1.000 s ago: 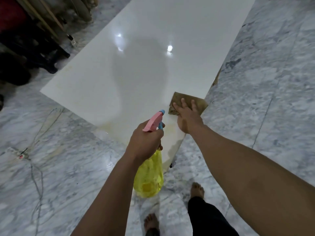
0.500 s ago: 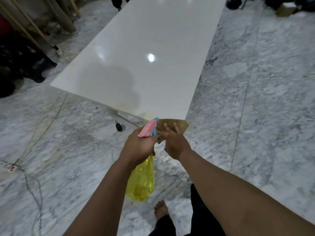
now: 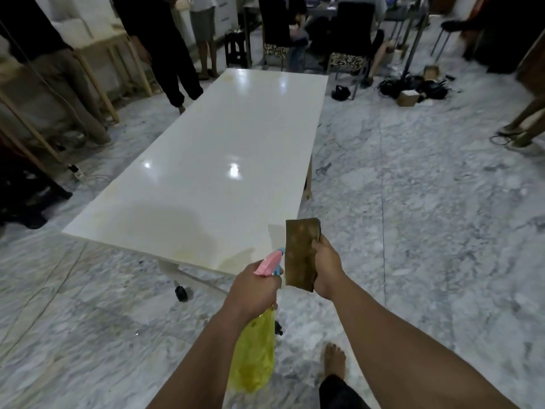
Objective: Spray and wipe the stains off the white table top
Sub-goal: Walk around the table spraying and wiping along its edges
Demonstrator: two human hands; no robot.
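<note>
Two hands: both are raised in front of the person, off the surface, each closed around one thing.
Floor: grey-white marble, running all round the surface; a bare foot of the person stands on it at the bottom of the view.
Surface: long white glossy top, stretching away from the person; bright light spots reflect on it; faint yellowish stains lie along its near edge, with more dull marks near the far left corner.
People in the background: several stand or sit beyond the far end and to the left, among dark chairs.
Spray bottle: yellow see-through body hanging down over the floor, pink trigger head pointing toward the near edge of the surface.
Left hand: wrapped tightly round the neck of the spray bottle, just below the pink head.
Cloth: brown, folded flat, held upright in the air just beside the spray head, over the near right corner of the surface but not touching it.
Right hand: clamps the cloth along its right edge, thumb on the front.
</note>
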